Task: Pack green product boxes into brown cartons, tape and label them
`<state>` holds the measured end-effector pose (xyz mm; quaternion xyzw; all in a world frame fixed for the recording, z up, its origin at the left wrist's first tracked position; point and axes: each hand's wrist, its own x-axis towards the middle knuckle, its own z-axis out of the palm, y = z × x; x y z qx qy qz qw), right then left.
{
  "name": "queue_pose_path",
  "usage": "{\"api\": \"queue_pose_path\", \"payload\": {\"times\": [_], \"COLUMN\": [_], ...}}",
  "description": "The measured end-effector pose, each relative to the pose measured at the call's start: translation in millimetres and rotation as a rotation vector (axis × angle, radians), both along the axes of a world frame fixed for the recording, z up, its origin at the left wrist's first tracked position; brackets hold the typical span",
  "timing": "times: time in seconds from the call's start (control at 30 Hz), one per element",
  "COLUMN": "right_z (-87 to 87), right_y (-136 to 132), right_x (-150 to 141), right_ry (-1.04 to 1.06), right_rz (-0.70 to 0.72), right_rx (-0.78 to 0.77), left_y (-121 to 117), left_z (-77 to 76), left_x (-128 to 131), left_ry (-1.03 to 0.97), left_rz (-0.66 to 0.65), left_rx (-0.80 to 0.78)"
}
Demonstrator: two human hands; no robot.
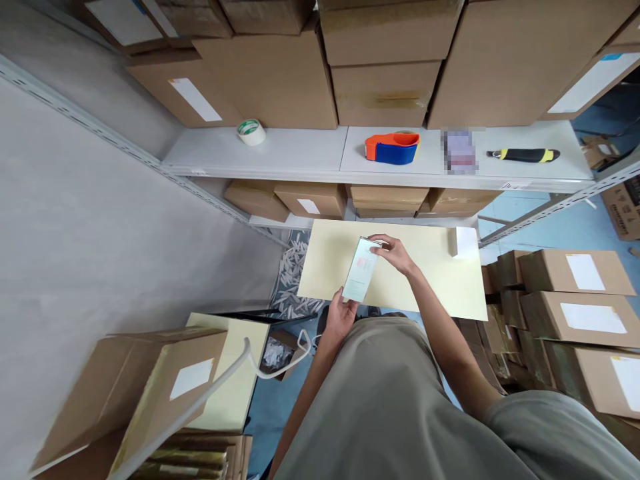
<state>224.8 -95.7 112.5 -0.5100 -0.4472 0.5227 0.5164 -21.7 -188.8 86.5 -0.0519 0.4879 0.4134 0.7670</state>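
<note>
at 8 o'clock you have an open carton point(200, 350) of brown cardboard, flaps raised and a white label on one panel; its contents can't be made out. just right of it is a smooth, pale yellow side table point(243, 373). at 11 o'clock a round roll of tape point(253, 138) rests on the grey shelf point(300, 150). at 7 o'clock a small carton point(291, 341) on the floor holds crumpled, whitish plastic point(274, 353), with a heap of thin white strips point(296, 267) above it.

your left hand point(341, 315) reaches up from 7 o'clock, palm turned upward, closed on the lower end of the slim box point(361, 270). that box, flat, pale green and faintly printed in pink, sits tilted at the clock's centre, over the near edge of the pale yellow table point(325, 257). your right hand point(393, 253) comes in from 4 o'clock, wrist bent, fingers and thumb clamped on the box's upper right corner.

between 1 and 2 o'clock lies an orange and blue plastic dispenser point(393, 148); at 3, a white box point(465, 243) on the table; at 2, a black and yellow cutter point(527, 155); from 3 to 4, stacked, labelled cardboard cartons point(575, 303).
</note>
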Motion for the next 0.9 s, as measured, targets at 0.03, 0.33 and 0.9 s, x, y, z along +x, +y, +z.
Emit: {"api": "queue_pose_path", "payload": {"times": [0.03, 0.33, 0.9], "right_z": [-3.8, -7.3, 17.6], "right_y": [1.9, 13.0, -8.7], "right_x": [-0.3, 13.0, -15.5], "right_ry": [-0.028, -0.124, -0.478], "right_rz": [-0.022, -0.038, 0.095], "right_rx": [0.005, -0.017, 0.364], "left_y": [-0.2, 3.5, 65.6], "left_z": [-1.8, -16.6, -44.6], "left_x": [3.4, 9.0, 11.9], "left_ry": [0.028, 0.101, 0.237], "left_rz": [0.009, -0.029, -0.221], "left_rx": [0.013, 0.045, 0.078]}}
